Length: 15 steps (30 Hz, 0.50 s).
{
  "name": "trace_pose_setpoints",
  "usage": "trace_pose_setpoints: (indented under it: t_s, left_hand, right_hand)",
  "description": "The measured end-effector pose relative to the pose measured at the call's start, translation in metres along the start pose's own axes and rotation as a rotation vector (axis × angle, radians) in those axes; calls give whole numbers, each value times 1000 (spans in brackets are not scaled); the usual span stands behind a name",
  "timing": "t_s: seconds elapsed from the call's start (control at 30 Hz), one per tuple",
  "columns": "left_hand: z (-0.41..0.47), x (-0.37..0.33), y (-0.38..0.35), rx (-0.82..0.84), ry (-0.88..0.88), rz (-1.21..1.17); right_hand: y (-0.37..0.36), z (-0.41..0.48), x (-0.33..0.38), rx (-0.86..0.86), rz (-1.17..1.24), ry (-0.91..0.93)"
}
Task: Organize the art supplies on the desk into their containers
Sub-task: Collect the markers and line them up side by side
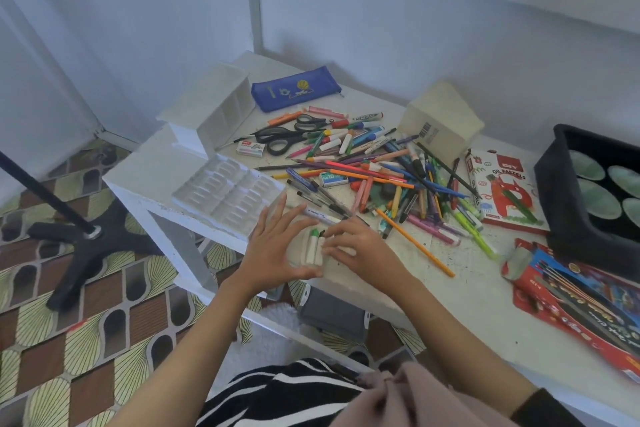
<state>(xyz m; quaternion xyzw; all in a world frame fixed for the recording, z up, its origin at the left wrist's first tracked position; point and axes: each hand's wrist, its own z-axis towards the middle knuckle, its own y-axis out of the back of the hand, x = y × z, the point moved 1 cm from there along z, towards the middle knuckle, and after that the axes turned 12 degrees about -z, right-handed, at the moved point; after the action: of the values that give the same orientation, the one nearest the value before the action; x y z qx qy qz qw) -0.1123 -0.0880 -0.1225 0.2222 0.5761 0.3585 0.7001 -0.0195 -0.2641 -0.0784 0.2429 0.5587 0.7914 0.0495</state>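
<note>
**Loose pastels herded at the brink of a crowded surface**

Lower centre of the frame: we see the left hand (273, 246) and right hand (356, 250) closing in from either side on a few pastel sticks (313, 248), which lie side by side on the surface (450, 288) close to its near edge. The left grip is wide, with fingers straight and fanned and the thumb running under the sticks' lower ends. The right fingertips rest on the sticks, but we cannot tell whether they pinch them or only press.

We judge the edge to be the main hazard. The sticks are round and penned in rather than firmly held, so a nudge could roll one off onto the patterned floor. Pastels of this kind probably snap or smear if squeezed hard. A grey pen (318, 217) just above the hands could be swept along with them.

The sticks are short, wrapped in pale paper, and one shows a green tip pointing up the frame. The white moulded tray (225, 191), just up and left of the hands, looks like their likely home, and its slots appear unfilled. Right of centre, the pile of pens and pencils (381, 177) is unsorted, and the oil pastel box (502, 191) lies beyond it.
</note>
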Motion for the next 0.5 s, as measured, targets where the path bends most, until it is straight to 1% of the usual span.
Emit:
trace_pose_setpoints:
  t_s: [0.07,0.17,0.27,0.43,0.5]
  left_hand:
    - [0,0,0,3,1,-1]
    - [0,0,0,6,1,-5]
    - [0,0,1,15,0,2]
    - [1,-1,2,10,1,-13]
    - [1,-2,2,15,4,-13]
  right_hand:
    - [15,12,-14,-45,-46,-95]
    - [35,39,-53,-107,-154,-279]
    - [50,64,-90,-46,-254,-423]
    - [53,90,-103,104,-494,-420]
    - [49,95,-100,129,-559,-430]
